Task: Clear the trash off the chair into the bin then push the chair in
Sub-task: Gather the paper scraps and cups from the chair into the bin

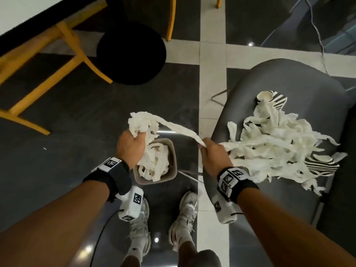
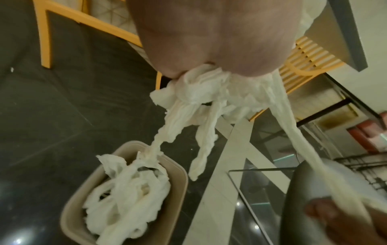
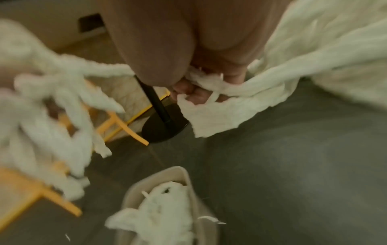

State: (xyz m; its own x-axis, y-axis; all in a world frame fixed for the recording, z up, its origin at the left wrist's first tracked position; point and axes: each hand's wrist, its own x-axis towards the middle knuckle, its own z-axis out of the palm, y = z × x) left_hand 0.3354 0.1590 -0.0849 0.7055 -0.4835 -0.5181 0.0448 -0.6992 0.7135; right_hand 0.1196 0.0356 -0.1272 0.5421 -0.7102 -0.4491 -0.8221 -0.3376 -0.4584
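A dark grey chair (image 1: 308,81) stands at the right, its seat covered by a tangle of white tissue strips (image 1: 273,143) and two striped paper cups (image 1: 273,98) (image 1: 319,163). My left hand (image 1: 131,145) grips a bunch of tissue strips (image 2: 201,89) just above the beige bin (image 1: 173,151), which holds more tissue (image 2: 130,195). One long strip (image 1: 177,130) runs from that bunch to my right hand (image 1: 210,151), which pinches it at the chair's left edge. In the right wrist view the curled fingers (image 3: 188,92) hold the tissue (image 3: 230,89).
The bin stands on the dark tiled floor in front of my feet (image 1: 183,214). A black round table base (image 1: 131,53) and yellow wooden chair legs (image 1: 57,60) lie to the upper left. A cable (image 1: 317,35) trails behind the grey chair.
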